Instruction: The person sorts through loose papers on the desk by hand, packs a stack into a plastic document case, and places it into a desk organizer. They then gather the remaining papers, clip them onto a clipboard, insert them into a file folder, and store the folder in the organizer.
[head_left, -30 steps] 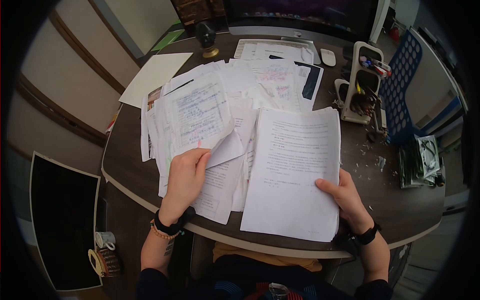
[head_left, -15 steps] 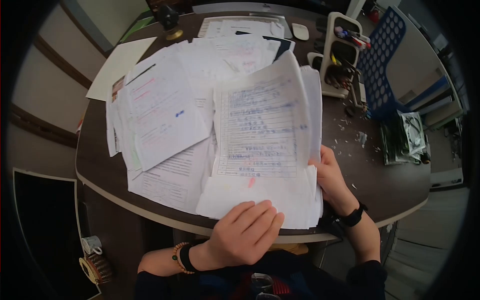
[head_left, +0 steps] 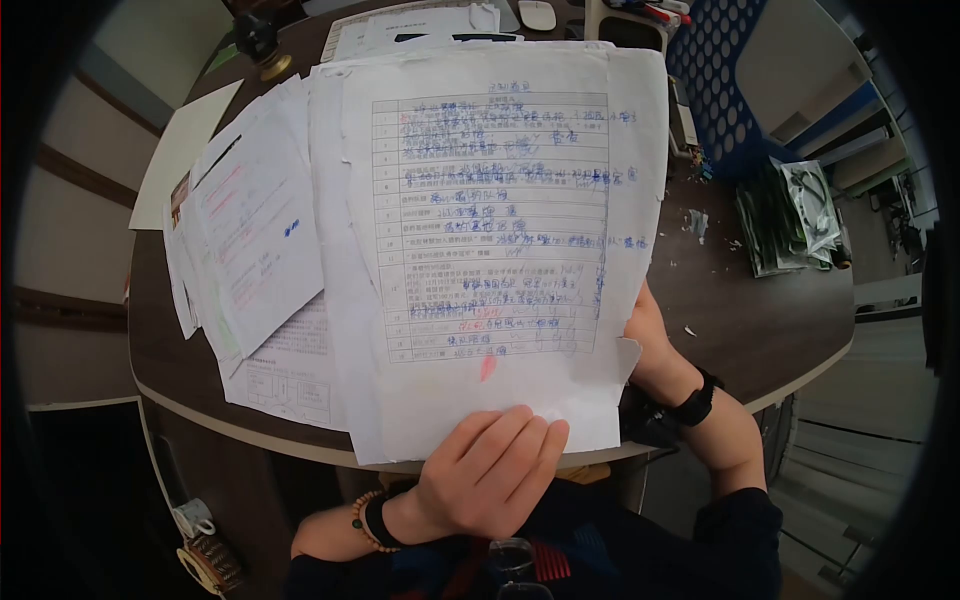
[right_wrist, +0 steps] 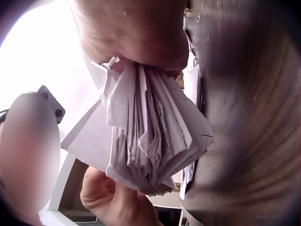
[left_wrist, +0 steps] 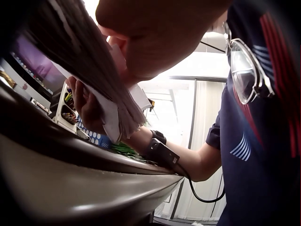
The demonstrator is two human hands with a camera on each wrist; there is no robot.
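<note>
A thick stack of papers (right_wrist: pixel 150 136) is held up in front of the person, fanned a little at its edge in the right wrist view. Its top sheet (head_left: pixel 490 390) carries a printed table filled with blue handwriting and a red mark below. The right hand (head_left: pixel 655 345) grips the stack at its right edge, its thumb hidden behind the sheet. At the bottom edge, the left hand (head_left: pixel 495 470) pinches the top sheet, fingers over the front and thumb out of sight. To the left lies a loose pile of marked papers (head_left: pixel 255 240) on the desk.
The dark desk (head_left: pixel 740 320) has paper scraps on its right side. Around it are a blue perforated rack (head_left: pixel 720 80), green-and-clear packets (head_left: pixel 790 220), a white mouse (head_left: pixel 537 14) and a keyboard. A dark ornament (head_left: pixel 262 45) stands at the back left. A mug (head_left: pixel 192 517) sits low at left.
The left hand has brought the handwritten sheet from the left pile onto the stack at right. The right hand keeps its grip while the stack has been raised and turned toward the person.
</note>
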